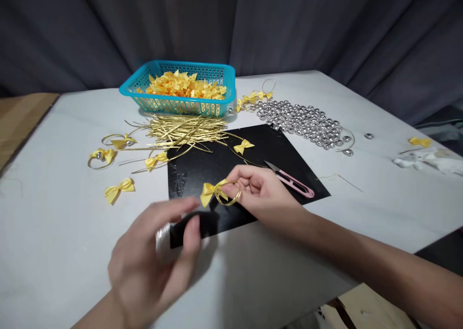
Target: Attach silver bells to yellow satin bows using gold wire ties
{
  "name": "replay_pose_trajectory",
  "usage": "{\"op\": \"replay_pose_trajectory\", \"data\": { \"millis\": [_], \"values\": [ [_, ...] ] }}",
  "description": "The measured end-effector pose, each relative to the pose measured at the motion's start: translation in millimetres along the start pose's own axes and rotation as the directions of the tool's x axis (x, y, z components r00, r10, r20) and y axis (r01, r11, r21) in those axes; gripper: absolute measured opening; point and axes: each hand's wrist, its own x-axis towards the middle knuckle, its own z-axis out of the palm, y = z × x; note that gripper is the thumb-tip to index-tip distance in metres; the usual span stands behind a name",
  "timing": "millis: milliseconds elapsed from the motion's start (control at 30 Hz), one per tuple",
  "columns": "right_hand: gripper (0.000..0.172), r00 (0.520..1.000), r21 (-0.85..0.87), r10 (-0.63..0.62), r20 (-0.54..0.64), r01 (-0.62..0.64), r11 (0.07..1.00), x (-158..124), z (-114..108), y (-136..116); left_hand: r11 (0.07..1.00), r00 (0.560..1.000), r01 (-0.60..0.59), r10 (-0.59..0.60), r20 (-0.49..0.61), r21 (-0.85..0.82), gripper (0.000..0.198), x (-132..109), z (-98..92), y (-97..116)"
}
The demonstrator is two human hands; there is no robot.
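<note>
Between the thumb and fingers of my right hand (255, 186) is a yellow ribbon bow (209, 191) with a looped gold cord (231, 201). It is held just above a black mat (206, 162). My left hand (155, 256) is slightly blurred, its thumb and fingers apart with nothing between them, to the left of the bow. Pink-handled thread snips (298, 185) lie on the mat, right of my right hand. Another yellow bow (243, 146) rests at the mat's far part, by a gold cord.
A blue basket (231, 80) of yellow bows stands at the back. In front of it is a pile of gold cords (184, 130). Shiny silver beads (300, 121) spread to the right. Loose bows (119, 190) lie at left; a needle (350, 183) lies right of the mat.
</note>
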Motion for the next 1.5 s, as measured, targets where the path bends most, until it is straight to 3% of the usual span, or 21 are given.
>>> {"op": "replay_pose_trajectory", "data": {
  "millis": [67, 200, 300, 367, 433, 500, 533, 600, 800, 900, 1033, 1133, 1233, 1300, 1400, 1500],
  "values": [
    [0.017, 0.998, -0.032, 0.014, 0.055, -0.012, 0.999, -2.6, 1.4, 0.8, 0.997, 0.994, 0.049, -0.054, -0.097, -0.054, 0.033, 8.1, 4.3, 0.1],
    [0.015, 0.998, -0.119, -0.031, 0.063, 0.038, 0.992, -5.6, 2.6, 4.0, 0.934, 0.964, 0.266, -0.251, 0.090, -0.239, 0.007, 20.8, 11.6, 1.0],
    [0.010, 0.983, -0.239, -0.183, 0.031, 0.185, 0.953, -6.1, 1.4, 6.6, 0.873, 0.936, 0.352, -0.337, 0.105, -0.336, 0.006, 22.8, 12.5, 3.1],
    [0.023, 0.920, -0.340, -0.387, 0.062, 0.384, 0.859, -6.8, -0.3, 7.4, 0.861, 0.931, 0.362, -0.353, 0.093, -0.357, 0.006, 22.4, 12.1, 3.4],
    [0.020, 0.796, -0.397, -0.588, 0.144, 0.591, 0.702, -8.4, -2.4, 7.1, 0.856, 0.930, 0.361, -0.357, 0.083, -0.371, 0.007, 22.1, 11.7, 2.5],
    [0.013, 0.686, -0.419, -0.699, 0.204, 0.706, 0.571, -10.9, -4.4, 5.9, 0.846, 0.929, 0.360, -0.363, 0.067, -0.393, 0.007, 22.1, 11.5, 1.0],
    [0.013, 0.656, -0.427, -0.721, 0.222, 0.730, 0.533, -12.5, -5.2, 5.1, 0.840, 0.927, 0.360, -0.370, 0.055, -0.406, 0.008, 22.3, 11.4, 0.3],
    [0.014, 0.642, -0.441, -0.721, 0.261, 0.744, 0.502, -16.0, -6.1, 3.7, 0.829, 0.922, 0.359, -0.385, 0.027, -0.430, 0.009, 23.0, 11.0, -0.5],
    [0.009, 0.646, -0.483, -0.626, 0.436, 0.755, 0.443, -22.1, -3.5, 4.4, 0.811, 0.922, 0.362, -0.384, 0.049, -0.459, 0.008, 23.6, 9.4, 1.9],
    [0.008, 0.646, -0.487, -0.620, 0.446, 0.756, 0.438, -22.0, -2.4, 5.7, 0.814, 0.930, 0.355, -0.359, 0.083, -0.460, 0.006, 22.2, 9.7, 2.9],
    [0.006, 0.686, -0.464, -0.591, 0.425, 0.726, 0.509, -22.7, -0.9, 5.5, 0.797, 0.932, 0.356, -0.342, 0.121, -0.487, 0.006, 21.3, 10.4, 2.4],
    [0.015, 0.746, -0.444, -0.576, 0.335, 0.664, 0.602, -24.0, 2.2, 6.6, 0.762, 0.915, 0.400, -0.368, 0.167, -0.509, 0.007, 22.3, 9.9, 0.7],
    [0.041, 0.854, -0.413, -0.512, 0.094, 0.501, 0.761, -23.7, 5.5, 8.6, 0.720, 0.901, 0.419, -0.405, 0.155, -0.553, 0.007, 23.3, 9.6, -2.1],
    [0.038, 0.900, -0.401, -0.436, -0.009, 0.396, 0.826, -21.8, 6.5, 9.3, 0.702, 0.897, 0.418, -0.420, 0.138, -0.577, 0.007, 23.6, 10.1, -3.6],
    [0.006, 0.910, -0.445, -0.414, 0.009, 0.375, 0.813, -18.0, 6.0, 8.7, 0.691, 0.892, 0.428, -0.427, 0.148, -0.583, 0.007, 23.7, 11.0, -4.2],
    [0.012, 0.888, -0.489, -0.453, 0.080, 0.431, 0.759, -16.7, 4.8, 6.8, 0.677, 0.887, 0.440, -0.429, 0.170, -0.590, 0.007, 23.7, 11.5, -4.0]
  ]
}}
